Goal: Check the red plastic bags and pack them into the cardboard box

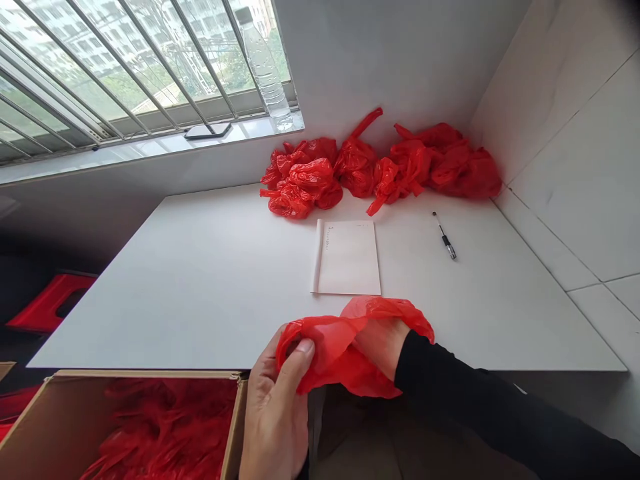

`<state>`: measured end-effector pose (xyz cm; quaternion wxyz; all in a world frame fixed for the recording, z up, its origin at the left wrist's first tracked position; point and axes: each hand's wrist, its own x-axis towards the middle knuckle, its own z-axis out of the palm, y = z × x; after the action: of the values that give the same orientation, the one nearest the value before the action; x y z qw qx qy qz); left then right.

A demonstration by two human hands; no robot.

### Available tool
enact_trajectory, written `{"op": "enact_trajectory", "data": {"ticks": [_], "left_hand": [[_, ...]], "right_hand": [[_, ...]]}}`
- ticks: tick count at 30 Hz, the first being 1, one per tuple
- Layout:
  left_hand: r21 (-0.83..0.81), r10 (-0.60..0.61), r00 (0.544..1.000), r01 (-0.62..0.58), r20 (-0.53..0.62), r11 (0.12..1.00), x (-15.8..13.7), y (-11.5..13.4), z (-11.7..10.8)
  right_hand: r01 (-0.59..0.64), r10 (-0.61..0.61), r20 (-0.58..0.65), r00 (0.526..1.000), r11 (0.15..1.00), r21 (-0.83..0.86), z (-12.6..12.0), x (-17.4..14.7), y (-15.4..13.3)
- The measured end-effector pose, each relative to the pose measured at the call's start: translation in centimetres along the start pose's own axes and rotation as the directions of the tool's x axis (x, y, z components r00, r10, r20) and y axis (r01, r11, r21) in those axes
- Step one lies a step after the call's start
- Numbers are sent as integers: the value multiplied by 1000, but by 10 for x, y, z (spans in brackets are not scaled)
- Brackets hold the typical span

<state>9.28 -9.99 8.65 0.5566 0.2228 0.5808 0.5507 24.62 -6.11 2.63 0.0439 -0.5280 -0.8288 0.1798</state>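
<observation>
A thin red plastic bag (327, 343) is stretched between my hands at the table's front edge. My left hand (280, 400) is closed on its left end, with the thumb pressing the film against the fingers. My right hand (387, 343) is pushed into the bag up to the wrist, the film lying around it. Its fingers are hidden by the red plastic, so I cannot see how they are bent. Just beyond the bag lies a white notepad (350, 259) with a few lines of writing at its upper left.
Several crumpled red bags (305, 177) line the back of the white table (210, 267). A black pen (444, 237) lies at the right. A cardboard box (239, 427) of red bags stands at lower left. The windowsill bears a plastic bottle (267, 77) and a phone (207, 131).
</observation>
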Motion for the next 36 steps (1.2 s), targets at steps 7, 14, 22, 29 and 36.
{"op": "enact_trajectory", "data": {"ticks": [7,14,22,29,36], "left_hand": [[-43,174,984,-176,-50,983,-2,0,-8],[137,213,974,-222,73,966,8,-17,-6],[182,206,959,-241,192,953,15,-19,2],[148,193,960,-225,204,963,15,-19,0],[255,263,941,-313,214,915,12,-22,1]], "right_hand": [[-66,78,-128,989,993,95,-4,-14,5],[-201,207,-148,967,978,53,-5,-9,-15],[28,-29,45,999,999,15,12,-12,-26],[-54,67,145,987,994,-93,4,-4,-12],[-64,88,166,982,988,-144,-2,-10,-1]]}}
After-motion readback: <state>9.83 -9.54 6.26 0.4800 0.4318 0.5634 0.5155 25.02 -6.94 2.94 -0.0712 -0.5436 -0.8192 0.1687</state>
